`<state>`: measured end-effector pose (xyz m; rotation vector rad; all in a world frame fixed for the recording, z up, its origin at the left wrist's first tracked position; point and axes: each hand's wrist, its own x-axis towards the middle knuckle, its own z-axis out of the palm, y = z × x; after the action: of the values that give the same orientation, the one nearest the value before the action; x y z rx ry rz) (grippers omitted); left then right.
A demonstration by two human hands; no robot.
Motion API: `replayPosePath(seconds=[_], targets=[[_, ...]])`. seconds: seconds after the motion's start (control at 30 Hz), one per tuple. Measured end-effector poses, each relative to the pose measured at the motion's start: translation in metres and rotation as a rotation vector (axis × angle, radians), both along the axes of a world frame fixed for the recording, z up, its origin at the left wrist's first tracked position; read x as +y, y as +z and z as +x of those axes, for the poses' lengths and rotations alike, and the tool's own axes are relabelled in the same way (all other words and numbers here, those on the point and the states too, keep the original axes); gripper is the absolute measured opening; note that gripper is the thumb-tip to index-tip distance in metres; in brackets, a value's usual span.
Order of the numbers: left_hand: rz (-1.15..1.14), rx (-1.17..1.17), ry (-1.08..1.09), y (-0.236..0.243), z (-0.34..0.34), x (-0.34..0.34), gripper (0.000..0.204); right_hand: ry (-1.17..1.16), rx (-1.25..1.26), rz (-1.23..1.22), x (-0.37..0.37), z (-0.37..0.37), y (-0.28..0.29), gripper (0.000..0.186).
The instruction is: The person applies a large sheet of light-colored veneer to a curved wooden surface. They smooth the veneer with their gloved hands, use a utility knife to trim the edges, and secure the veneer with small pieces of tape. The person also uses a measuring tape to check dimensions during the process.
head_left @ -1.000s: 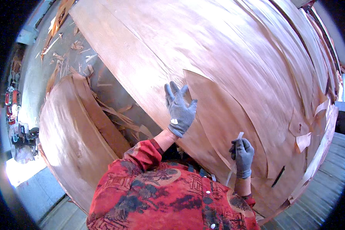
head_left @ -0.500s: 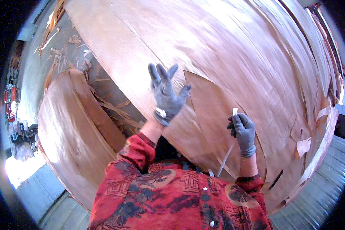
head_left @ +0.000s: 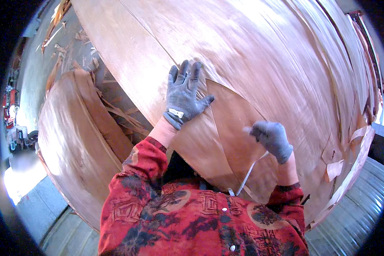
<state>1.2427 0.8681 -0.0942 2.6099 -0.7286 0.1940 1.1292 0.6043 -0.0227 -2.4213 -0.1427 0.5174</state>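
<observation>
Workshop floor: grey, ridged boards (head_left: 362, 187) are seen at 4 o'clock; bright light is let in at 8 o'clock.
Wood sheets: most of the view, from 11 round to 5 o'clock, is filled by a broad stack of thin, pinkish-brown sheets (head_left: 247, 55), glossy and rippled.
Darker wedge: a browner, pointed area (head_left: 230, 109) is shown just right of centre, its tip aimed at 12 o'clock.
Left hand: a grey-gloved hand (head_left: 185, 96) is laid on the sheets near centre, towards 12 o'clock, open with fingers extended and thumb spread (the glove is smudged dark at the fingertips).
Right hand: at 3 o'clock, a grey-gloved hand (head_left: 271, 138), slightly blurred, is closed on a white strip (head_left: 248, 174), which is trailed down towards 5 o'clock.
Shirt: red, dark-patterned cloth (head_left: 200, 222) is worn at 6 o'clock.
Smaller stack: similar curved sheets (head_left: 74, 136) are piled at 9 o'clock.
Scraps: splintered wood (head_left: 55, 22) is scattered at 10 o'clock.
</observation>
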Motion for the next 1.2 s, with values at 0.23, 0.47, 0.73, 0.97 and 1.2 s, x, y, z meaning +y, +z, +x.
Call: replayPosePath(seconds=[0.23,0.47,0.73,0.97,1.2], targets=[[-0.080,-0.015,-0.048,0.005,-0.001,0.003,0.095,0.025,0.172,-0.012,0.008,-0.002,-0.012,0.012],[-0.012,-0.014,-0.053,0.002,0.000,0.005,0.080,0.056,0.500,0.125,0.018,0.026,0.005,0.015],[-0.155,0.000,-0.042,0.004,-0.002,0.006,0.090,0.210,0.159,-0.181,-0.004,-0.031,-0.011,0.011],[-0.086,-0.033,-0.067,0.003,-0.001,0.006,0.097,-0.020,-0.165,-0.085,0.057,0.066,-0.021,0.014],[-0.120,-0.062,-0.024,-0.003,-0.001,0.004,0.096,-0.034,-0.111,-0.024,0.054,0.070,-0.020,0.015]])
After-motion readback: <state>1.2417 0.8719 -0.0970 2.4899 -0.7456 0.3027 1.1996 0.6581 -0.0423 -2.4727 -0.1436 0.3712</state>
